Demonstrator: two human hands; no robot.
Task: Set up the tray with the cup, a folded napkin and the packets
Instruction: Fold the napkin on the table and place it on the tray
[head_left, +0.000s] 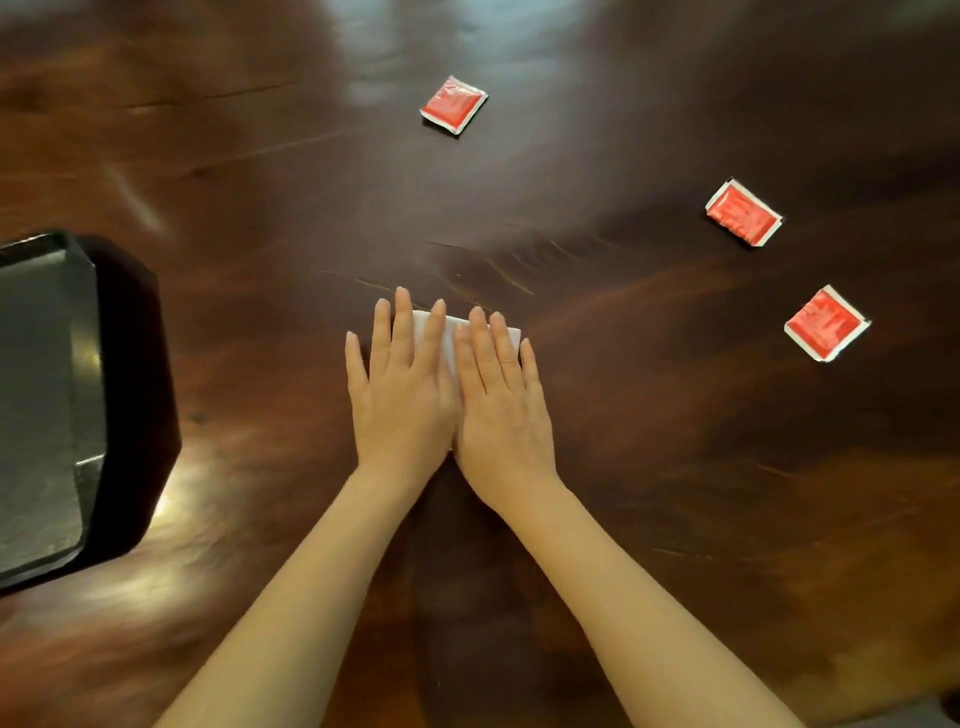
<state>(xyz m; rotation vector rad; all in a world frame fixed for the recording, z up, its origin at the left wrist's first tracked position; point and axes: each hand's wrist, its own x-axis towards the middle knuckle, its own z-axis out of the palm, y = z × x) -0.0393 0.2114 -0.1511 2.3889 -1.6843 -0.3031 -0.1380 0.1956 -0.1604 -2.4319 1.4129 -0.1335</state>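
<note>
White napkin (451, 338) lies, seemingly folded, under left hand (402, 395) and right hand (501, 410), fingers flat, unclenched.

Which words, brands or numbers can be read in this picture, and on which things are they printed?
No text can be read.
Far red packet: faint print, too blurred to read.
Middle red packet: pale markings, too blurred.
Near red packet: pale markings, too blurred.
White napkin, black tray, wooden table: no text visible.

Both hands, left (402, 395) and right (501, 402), press flat on the white napkin (451, 332) on the table (623, 415).
</note>
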